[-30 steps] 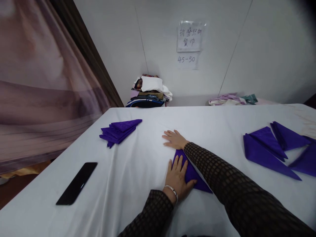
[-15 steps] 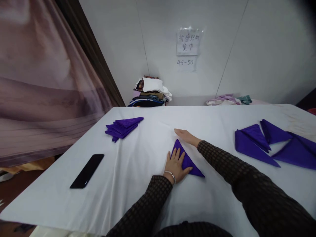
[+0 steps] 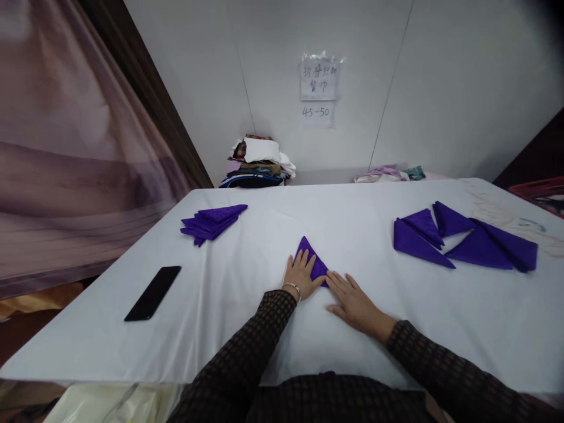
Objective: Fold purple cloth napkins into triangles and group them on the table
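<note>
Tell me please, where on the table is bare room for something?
White table is bare between phone and left hand, and between right hand and right-side napkins. Crowded: around the middle napkin, where both hands are.

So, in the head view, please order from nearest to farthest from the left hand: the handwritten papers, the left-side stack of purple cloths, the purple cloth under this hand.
1. Purple cloth: under the left hand, touching it.
2. Stack of purple cloths: on the table, left and farther back.
3. Handwritten papers: on the wall, beyond the table.
</note>
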Available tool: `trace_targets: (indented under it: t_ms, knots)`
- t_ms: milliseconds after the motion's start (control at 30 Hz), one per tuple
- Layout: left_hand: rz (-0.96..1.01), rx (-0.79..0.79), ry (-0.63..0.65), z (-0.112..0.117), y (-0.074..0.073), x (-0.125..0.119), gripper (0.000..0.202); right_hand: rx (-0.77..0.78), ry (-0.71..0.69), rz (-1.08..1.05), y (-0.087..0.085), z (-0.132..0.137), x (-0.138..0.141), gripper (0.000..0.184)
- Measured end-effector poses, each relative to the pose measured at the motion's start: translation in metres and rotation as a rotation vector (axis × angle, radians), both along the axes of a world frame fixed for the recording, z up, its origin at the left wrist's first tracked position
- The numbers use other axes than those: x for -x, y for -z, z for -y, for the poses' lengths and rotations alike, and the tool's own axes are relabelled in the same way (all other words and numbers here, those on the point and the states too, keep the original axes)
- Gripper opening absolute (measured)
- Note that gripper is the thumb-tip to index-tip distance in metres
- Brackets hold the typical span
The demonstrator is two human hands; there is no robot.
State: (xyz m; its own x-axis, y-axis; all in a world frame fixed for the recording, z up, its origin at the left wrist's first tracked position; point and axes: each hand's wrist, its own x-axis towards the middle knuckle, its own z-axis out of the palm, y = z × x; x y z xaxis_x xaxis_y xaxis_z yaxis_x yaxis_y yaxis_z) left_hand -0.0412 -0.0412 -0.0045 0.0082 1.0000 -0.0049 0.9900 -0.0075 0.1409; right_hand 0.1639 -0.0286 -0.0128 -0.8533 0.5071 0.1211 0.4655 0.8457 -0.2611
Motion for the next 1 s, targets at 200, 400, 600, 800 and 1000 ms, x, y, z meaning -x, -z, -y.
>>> trace_targets:
  t_ms: [200, 400, 600, 800, 1000]
  knots:
    - [0.029, 0.029, -0.016, -0.001, -0.004, 0.0, 0.082, -0.036, 0.025, 0.037, 0.003, 0.005, -0.03, 0.058]
    - [0.006, 0.024, -0.017, -0.003, -0.001, 0.0, 0.082, 0.037, 0.103, 0.005, -0.002, 0.01, -0.056, 0.054]
    - [-0.022, 0.039, -0.025, -0.006, 0.0, 0.001, 0.08, 0.196, 0.24, -0.223, -0.006, 0.01, -0.071, 0.049]
    - [-0.029, 0.06, -0.032, -0.007, -0.004, -0.001, 0.08, 0.204, 0.341, -0.415, -0.01, 0.004, -0.055, 0.032]
    - [-0.006, 0.056, -0.036, -0.006, -0.006, -0.003, 0.08, 0.194, 0.38, -0.258, -0.026, -0.003, -0.019, 0.022]
